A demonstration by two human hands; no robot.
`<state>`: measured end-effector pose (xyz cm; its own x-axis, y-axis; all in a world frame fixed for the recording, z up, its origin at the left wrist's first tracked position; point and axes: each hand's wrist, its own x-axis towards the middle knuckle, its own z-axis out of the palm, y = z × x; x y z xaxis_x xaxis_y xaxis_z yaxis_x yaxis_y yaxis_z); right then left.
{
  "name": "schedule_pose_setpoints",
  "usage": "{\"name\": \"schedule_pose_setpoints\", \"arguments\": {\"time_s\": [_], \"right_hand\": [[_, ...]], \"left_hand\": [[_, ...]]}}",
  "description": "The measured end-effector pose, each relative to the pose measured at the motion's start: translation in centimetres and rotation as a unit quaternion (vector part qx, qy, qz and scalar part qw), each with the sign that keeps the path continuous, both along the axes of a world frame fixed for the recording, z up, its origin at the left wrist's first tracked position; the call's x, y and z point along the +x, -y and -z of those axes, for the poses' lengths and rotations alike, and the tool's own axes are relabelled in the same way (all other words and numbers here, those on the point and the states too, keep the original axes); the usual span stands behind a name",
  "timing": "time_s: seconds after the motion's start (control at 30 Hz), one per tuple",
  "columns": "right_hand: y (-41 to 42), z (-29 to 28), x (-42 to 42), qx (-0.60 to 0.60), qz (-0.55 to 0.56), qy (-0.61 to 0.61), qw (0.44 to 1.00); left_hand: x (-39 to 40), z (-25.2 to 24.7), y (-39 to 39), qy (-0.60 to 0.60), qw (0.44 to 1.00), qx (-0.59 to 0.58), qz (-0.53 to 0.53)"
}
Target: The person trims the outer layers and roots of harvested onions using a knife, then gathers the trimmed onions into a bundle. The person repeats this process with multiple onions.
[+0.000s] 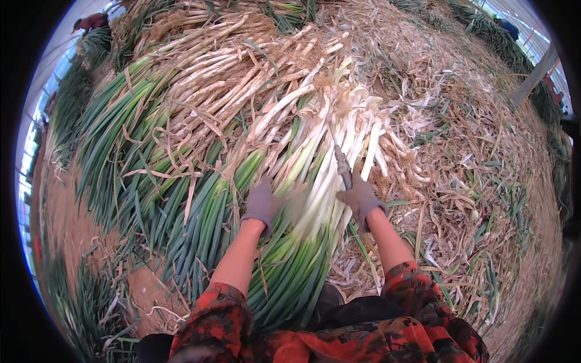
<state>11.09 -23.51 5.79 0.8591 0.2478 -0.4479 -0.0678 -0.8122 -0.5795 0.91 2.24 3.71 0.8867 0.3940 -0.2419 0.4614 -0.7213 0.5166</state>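
A heap of long green onions with unpeeled, soil-brown stalks (pixel 213 86) lies before me, roots away and green leaves toward me. In front of my legs rests a bundle of cleaned white stalks (pixel 324 181) with green tops (pixel 290 277). My left hand (pixel 262 202), in a grey-purple glove, is at the heap's near side, touching stalks. Beside it a pale sheath or leaf (pixel 295 199) is blurred; whether the fingers grip it is unclear. My gloved right hand (pixel 363 199) holds a thin knife-like tool (pixel 342 163) by its worn handle, tip pointing at the roots over the white stalks.
Peeled dry skins and leaf scraps (pixel 454 172) cover the ground on the right. More onions (pixel 81 308) lie at lower left beside bare soil (pixel 150 290). A slanted post (pixel 535 75) stands at right. Other people (pixel 93 22) are in the far background.
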Motion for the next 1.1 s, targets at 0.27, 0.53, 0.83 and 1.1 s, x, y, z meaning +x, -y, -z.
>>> {"name": "schedule_pose_setpoints", "arguments": {"time_s": [0.27, 0.53, 0.83, 1.1], "right_hand": [[-1.9, -2.4, 2.6, -0.001, 0.003, -0.049, 0.999], [-0.6, -1.0, -7.0, -0.011, -0.035, -0.034, 0.999], [-0.3, -0.2, -16.7, -0.006, -0.193, -0.102, 0.976], [-0.3, -1.1, -9.3, 0.015, -0.073, -0.071, 0.995]], "left_hand": [[-4.3, 1.3, -2.5, 0.007, 0.996, -0.089, 0.022], [-3.0, -4.3, -1.1, -0.074, 0.995, -0.062, 0.010], [-3.1, -1.5, -2.8, -0.035, 0.997, -0.068, 0.025], [-3.1, 1.3, -4.7, -0.047, 0.990, -0.136, -0.006]]}}
